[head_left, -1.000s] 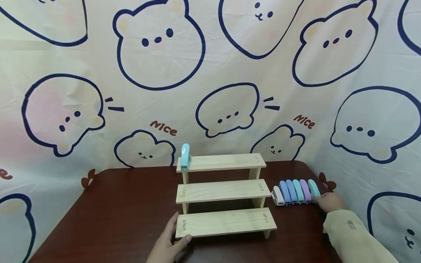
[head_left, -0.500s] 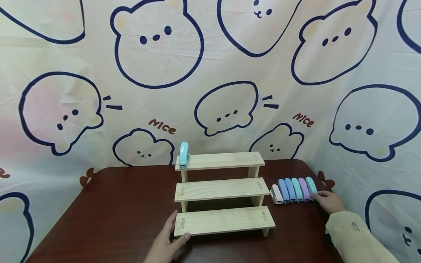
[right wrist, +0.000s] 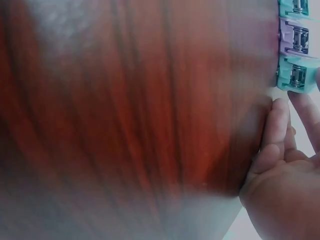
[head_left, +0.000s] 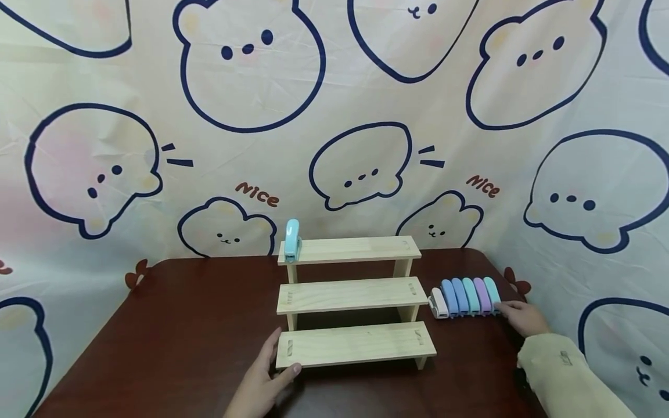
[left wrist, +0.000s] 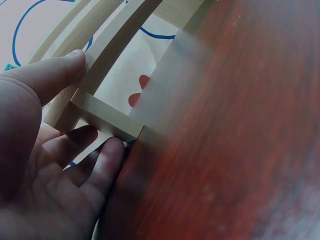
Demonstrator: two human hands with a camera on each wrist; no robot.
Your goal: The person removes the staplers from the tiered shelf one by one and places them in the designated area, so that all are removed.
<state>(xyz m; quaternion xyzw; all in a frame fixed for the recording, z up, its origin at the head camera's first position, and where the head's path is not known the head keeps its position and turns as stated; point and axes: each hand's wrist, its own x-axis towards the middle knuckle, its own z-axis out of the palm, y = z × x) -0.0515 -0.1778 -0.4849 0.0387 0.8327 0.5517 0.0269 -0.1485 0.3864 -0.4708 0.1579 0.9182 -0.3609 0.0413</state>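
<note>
A three-step wooden display rack (head_left: 355, 346) stands mid-table. My left hand (head_left: 259, 377) grips the left end of its lowest board; in the left wrist view the thumb (left wrist: 60, 72) lies over the board, with fingers curled beneath by the leg. One light-blue mini stapler (head_left: 291, 241) stands on the top step's left end. To the right of the rack runs a row of several mini staplers: white (head_left: 438, 303), blue, teal and purple (head_left: 482, 296). My right hand (head_left: 524, 318) touches the rightmost teal stapler (head_left: 491, 295) with extended fingertips; its other fingers rest low by the tabletop.
The dark red-brown table (head_left: 172, 337) extends left of the rack and in front of it. A pale cartoon-print cloth (head_left: 366, 104) hangs behind the table and along both sides. The white stapler sits close to the rack's right side.
The rightmost teal stapler has shifted slightly left and now stands in line against the purple one, my right fingers at its side. My left hand keeps its grip; the head view tilted slightly.
</note>
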